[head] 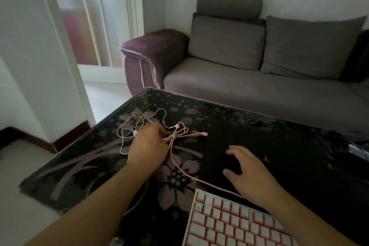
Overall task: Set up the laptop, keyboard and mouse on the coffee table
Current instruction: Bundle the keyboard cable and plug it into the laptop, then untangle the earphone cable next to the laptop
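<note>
Earphones (137,126): a thin white tangle lies on the counter (79,158), left of the laptop, partly under the left hand.
Left hand (148,146): it reaches in left of the laptop, fingers curled down at the spot where the earphone wire meets the pink cable; it seems to pinch the cable bundle, but the fingertips are hidden, so I cannot tell which wire it holds.
Pink cable (175,136): tied in a bundle with a small band, just left of the laptop; its plug end points at the laptop's left edge, and a loose length runs back toward the keyboard.
Keyboard (229,223): white with pink between the keys, on the counter in front of the laptop, at the near edge, partly out of view. Placed, though seemingly not plugged in.
Right hand (245,170): fingers spread and loosely bent, resting over a dark rounded shape on the laptop lid, likely the mouse (232,168); too dark to be sure, and I cannot tell whether it grips.
Laptop (279,158): black, lid closed, flat on the counter, with a faint logo right of the right hand.
Sofa (259,70): grey, behind the laptop.
Progress: about midway, judging by the layout. All three items seem to be on the counter. Left: untie and connect the cable, open the lid, move the mouse off the lid.
</note>
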Available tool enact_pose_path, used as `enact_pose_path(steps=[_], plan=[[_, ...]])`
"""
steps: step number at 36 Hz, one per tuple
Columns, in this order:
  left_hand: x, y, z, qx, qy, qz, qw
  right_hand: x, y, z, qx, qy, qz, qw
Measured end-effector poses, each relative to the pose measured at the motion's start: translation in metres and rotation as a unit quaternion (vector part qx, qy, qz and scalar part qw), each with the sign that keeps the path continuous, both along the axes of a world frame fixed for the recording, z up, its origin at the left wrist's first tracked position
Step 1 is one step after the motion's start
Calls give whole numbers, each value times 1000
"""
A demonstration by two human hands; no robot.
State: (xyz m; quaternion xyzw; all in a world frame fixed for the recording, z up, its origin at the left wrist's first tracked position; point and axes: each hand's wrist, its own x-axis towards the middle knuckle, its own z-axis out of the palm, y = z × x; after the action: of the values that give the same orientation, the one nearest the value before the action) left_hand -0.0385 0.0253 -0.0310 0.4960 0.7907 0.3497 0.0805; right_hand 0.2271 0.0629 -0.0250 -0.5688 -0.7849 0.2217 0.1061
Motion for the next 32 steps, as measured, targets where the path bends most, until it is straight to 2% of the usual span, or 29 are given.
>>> enact_pose_path(steps=[2, 3, 5, 7, 9, 11, 16, 20, 26, 29, 32], plan=[[-16, 3, 0, 2, 9, 44, 999, 8, -9, -2, -1, 5, -12, 1000], [-26, 5, -1, -11, 41, 65, 997, 11, -11, -3, -1, 5, -13, 1000], [-46, 6, -5, -76, 103, 89, 988, 15, -12, -3, 2, 2, -6, 1000], [-57, 6, -11, -145, 95, 91, 981, 14, -11, -3, 2, 7, -8, 1000], [-61, 7, -20, -163, 93, 94, 978, 12, -11, -2, 7, 11, -18, 1000], [-63, 9, -26, -121, 93, 100, 983, 11, -10, -2, 11, 5, -18, 1000], [-63, 13, -19, -23, -24, 155, 987, 13, -6, 0, 11, 2, -6, 1000], [-49, 13, 5, 68, -114, 157, 979, 12, -5, 2, 12, 18, -2, 1000], [-9, 5, 52, 141, -178, 58, 972, 4, -14, 19, -5, 77, -46, 996], [26, -2, 75, 135, -173, -54, 974, -1, -21, 38, -10, 179, -30, 983], [64, -7, 87, 84, -171, -161, 969, -7, -29, 59, -115, 331, 36, 936]])
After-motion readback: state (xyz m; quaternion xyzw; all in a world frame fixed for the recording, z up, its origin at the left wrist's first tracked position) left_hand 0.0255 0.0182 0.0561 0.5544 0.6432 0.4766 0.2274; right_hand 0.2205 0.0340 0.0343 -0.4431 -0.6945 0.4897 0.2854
